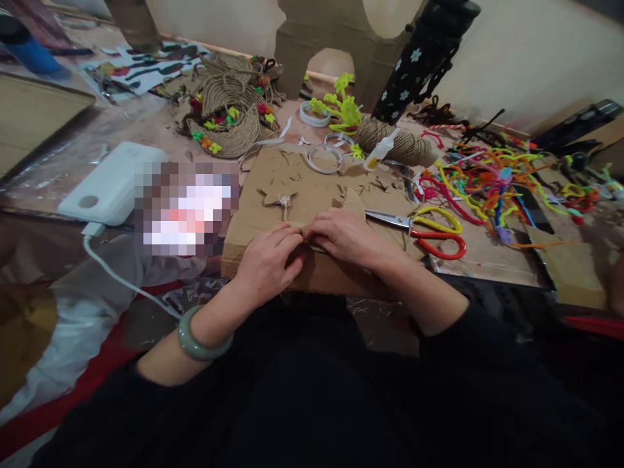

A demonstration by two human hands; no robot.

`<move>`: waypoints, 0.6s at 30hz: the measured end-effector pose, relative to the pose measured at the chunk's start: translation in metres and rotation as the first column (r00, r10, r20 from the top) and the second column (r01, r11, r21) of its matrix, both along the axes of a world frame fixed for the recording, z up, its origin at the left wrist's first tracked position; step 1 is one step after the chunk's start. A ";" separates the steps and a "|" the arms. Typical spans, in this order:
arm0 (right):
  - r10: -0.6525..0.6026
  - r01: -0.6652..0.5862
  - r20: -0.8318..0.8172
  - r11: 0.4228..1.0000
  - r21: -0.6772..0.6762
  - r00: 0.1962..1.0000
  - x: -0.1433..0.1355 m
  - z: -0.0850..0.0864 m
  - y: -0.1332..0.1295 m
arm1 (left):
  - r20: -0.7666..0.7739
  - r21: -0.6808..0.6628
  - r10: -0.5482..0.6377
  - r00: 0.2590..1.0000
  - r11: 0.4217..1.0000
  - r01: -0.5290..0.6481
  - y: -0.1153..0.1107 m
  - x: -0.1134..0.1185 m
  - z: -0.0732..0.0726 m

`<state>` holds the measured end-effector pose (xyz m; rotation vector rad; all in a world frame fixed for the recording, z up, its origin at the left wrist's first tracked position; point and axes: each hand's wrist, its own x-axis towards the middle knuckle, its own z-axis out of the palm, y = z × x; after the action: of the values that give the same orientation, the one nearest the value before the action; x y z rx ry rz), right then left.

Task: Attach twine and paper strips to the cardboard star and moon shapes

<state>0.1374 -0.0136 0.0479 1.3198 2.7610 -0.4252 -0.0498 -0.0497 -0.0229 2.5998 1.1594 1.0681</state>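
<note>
My left hand [268,263] and my right hand [341,235] meet at the front edge of a cardboard box [312,182]. The fingers of both are curled and pressed together; what they pinch is too small and hidden to make out. Just beyond my fingers lies a small star-shaped cardboard piece [277,197] with a cord at it. A pointed cardboard scrap [354,203] stands behind my right hand. Scissors [414,227] with red and yellow handles lie to its right, blades toward the hand.
A glue bottle [381,153], a twine roll [397,142] and white tape rolls [325,158] are at the back. Colourful pipe cleaners [487,179] spread on the right. On the left are a power bank [114,182] with a cable and a blurred screen [190,211]. Braided twine pieces [231,110] lie behind.
</note>
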 end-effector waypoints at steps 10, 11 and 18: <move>-0.025 0.026 -0.042 0.999 0.036 0.999 -0.001 -0.008 0.012 | -0.008 0.047 -0.002 1.000 0.999 0.003 0.001 0.000 -0.001; -0.022 0.024 -0.044 0.999 0.041 0.999 -0.001 -0.009 0.013 | -0.007 0.046 -0.003 1.000 0.999 0.004 0.001 -0.001 -0.001; -0.030 0.033 -0.066 0.998 0.053 0.997 -0.001 -0.012 0.014 | -0.004 0.005 -0.012 1.000 1.000 0.012 0.002 -0.001 -0.002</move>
<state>0.1367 0.0003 0.0357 1.3877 2.8272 -0.4045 -0.0509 -0.0481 -0.0253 2.6112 1.1421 1.0653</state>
